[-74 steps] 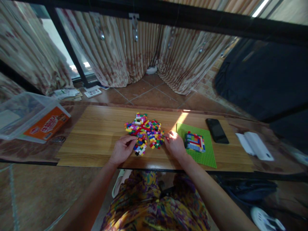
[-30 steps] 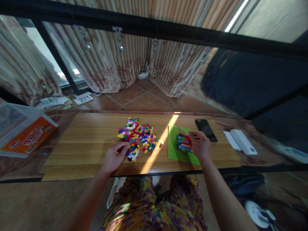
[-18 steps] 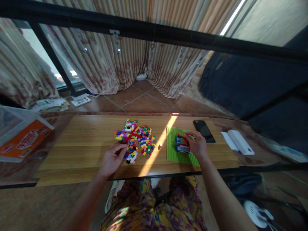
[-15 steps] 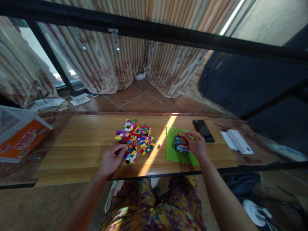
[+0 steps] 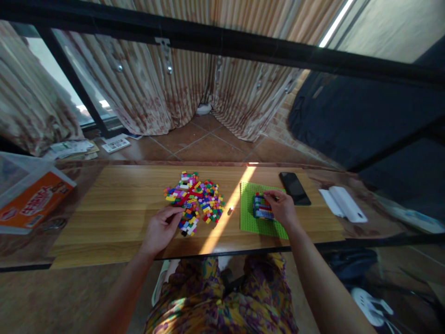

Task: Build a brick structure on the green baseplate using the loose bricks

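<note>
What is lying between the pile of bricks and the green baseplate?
In the head view, a small loose piece lies between the brick pile and green baseplate, in a strip of sunlight.

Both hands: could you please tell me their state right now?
Left hand: curled at the loose bricks; hold unclear.
Right hand: curled at the brick build; any held piece unclear.

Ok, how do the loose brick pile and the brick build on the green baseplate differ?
The brick pile spreads out irregularly, while the brick build is a compact block. The brick pile lies directly on the wooden tabletop; the brick build is on the green baseplate. Both are multicoloured.
</note>
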`<act>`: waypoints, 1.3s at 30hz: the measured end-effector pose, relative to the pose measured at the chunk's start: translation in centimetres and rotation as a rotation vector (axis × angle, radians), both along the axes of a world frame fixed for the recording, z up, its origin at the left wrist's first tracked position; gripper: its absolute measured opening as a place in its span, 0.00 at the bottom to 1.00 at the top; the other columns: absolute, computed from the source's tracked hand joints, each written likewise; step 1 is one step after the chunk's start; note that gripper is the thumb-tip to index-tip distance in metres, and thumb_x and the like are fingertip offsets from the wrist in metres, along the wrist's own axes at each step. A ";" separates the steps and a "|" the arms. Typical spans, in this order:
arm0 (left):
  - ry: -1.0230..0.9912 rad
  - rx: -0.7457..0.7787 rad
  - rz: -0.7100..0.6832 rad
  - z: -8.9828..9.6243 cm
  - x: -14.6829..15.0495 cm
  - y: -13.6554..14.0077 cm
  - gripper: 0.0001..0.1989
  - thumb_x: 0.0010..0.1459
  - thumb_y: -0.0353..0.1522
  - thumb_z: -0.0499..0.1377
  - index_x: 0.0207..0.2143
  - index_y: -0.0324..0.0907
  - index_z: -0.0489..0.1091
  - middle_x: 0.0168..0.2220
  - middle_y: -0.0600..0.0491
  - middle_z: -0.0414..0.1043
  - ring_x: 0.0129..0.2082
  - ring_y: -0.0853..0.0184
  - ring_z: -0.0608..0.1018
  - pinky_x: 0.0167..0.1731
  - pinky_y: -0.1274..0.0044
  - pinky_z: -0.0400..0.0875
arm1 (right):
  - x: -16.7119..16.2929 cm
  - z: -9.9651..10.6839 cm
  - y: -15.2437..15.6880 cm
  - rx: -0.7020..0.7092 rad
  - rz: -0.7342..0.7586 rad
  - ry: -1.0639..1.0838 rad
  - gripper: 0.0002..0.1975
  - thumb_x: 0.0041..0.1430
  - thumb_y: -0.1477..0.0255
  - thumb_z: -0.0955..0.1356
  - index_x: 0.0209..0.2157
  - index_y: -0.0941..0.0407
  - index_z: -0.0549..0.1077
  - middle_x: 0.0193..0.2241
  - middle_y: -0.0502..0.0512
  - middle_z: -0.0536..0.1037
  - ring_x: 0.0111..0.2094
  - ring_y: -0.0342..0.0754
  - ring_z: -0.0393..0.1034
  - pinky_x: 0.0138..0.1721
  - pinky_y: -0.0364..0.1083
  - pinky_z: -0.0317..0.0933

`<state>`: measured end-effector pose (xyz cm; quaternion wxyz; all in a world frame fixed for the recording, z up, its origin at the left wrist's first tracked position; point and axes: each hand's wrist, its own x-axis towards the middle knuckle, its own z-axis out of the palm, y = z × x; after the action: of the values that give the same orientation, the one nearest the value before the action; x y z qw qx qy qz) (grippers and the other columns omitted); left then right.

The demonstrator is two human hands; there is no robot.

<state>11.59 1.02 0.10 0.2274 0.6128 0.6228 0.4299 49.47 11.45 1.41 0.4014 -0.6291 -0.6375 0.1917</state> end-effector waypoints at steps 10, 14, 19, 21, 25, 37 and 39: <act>-0.012 -0.009 -0.014 0.0 0.0 0.0 0.12 0.58 0.40 0.57 0.38 0.45 0.76 0.38 0.52 0.79 0.38 0.65 0.79 0.43 0.73 0.73 | 0.1 -0.1 0.0 -0.021 0.036 0.015 0.18 0.53 0.57 0.67 0.31 0.57 0.79 0.30 0.57 0.80 0.32 0.50 0.73 0.35 0.50 0.66; 0.001 0.018 -0.020 0.1 0.0 0.0 0.11 0.58 0.39 0.57 0.37 0.45 0.76 0.37 0.52 0.79 0.38 0.65 0.79 0.43 0.73 0.73 | 0.1 0.3 -0.1 -0.012 0.046 -0.041 0.18 0.54 0.57 0.66 0.32 0.57 0.79 0.30 0.57 0.79 0.32 0.50 0.72 0.35 0.50 0.66; 0.002 0.027 -0.013 0.2 0.1 0.0 0.10 0.57 0.38 0.57 0.36 0.46 0.77 0.36 0.53 0.79 0.37 0.66 0.79 0.41 0.74 0.73 | -1.7 1.8 -2.0 0.219 -0.006 -0.307 0.16 0.60 0.63 0.63 0.36 0.57 0.78 0.36 0.61 0.77 0.41 0.54 0.70 0.45 0.53 0.63; -0.004 0.024 -0.011 0.2 0.2 0.0 0.10 0.57 0.38 0.57 0.37 0.46 0.76 0.36 0.53 0.79 0.36 0.66 0.79 0.40 0.75 0.73 | -3.4 2.3 -3.3 0.249 0.055 -0.331 0.14 0.62 0.66 0.63 0.37 0.57 0.78 0.37 0.60 0.77 0.42 0.53 0.69 0.45 0.52 0.62; -0.005 0.021 0.000 0.4 0.3 -0.1 0.10 0.57 0.38 0.57 0.36 0.45 0.76 0.37 0.52 0.79 0.37 0.66 0.79 0.40 0.75 0.73 | -7.5 2.5 -5.2 0.167 0.301 -0.389 0.12 0.64 0.69 0.62 0.36 0.55 0.77 0.35 0.57 0.78 0.39 0.51 0.69 0.45 0.50 0.60; -0.002 0.019 -0.012 0.1 0.1 -0.1 0.10 0.58 0.37 0.57 0.37 0.45 0.76 0.37 0.53 0.79 0.38 0.66 0.79 0.42 0.75 0.72 | -11.5 1.1 -5.1 -0.068 0.219 -0.673 0.12 0.64 0.70 0.63 0.36 0.56 0.77 0.35 0.58 0.78 0.39 0.51 0.69 0.41 0.47 0.57; 0.001 0.021 -0.014 0.0 0.1 -0.1 0.10 0.58 0.37 0.57 0.37 0.45 0.76 0.37 0.53 0.79 0.38 0.66 0.78 0.42 0.75 0.72 | -11.4 1.0 -5.1 -0.072 0.215 -0.663 0.12 0.64 0.71 0.62 0.35 0.56 0.77 0.34 0.58 0.78 0.39 0.52 0.69 0.41 0.47 0.57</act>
<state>11.69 0.96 0.14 0.2236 0.6196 0.6141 0.4347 38.04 6.36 2.42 0.1276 -0.6002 -0.7886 0.0404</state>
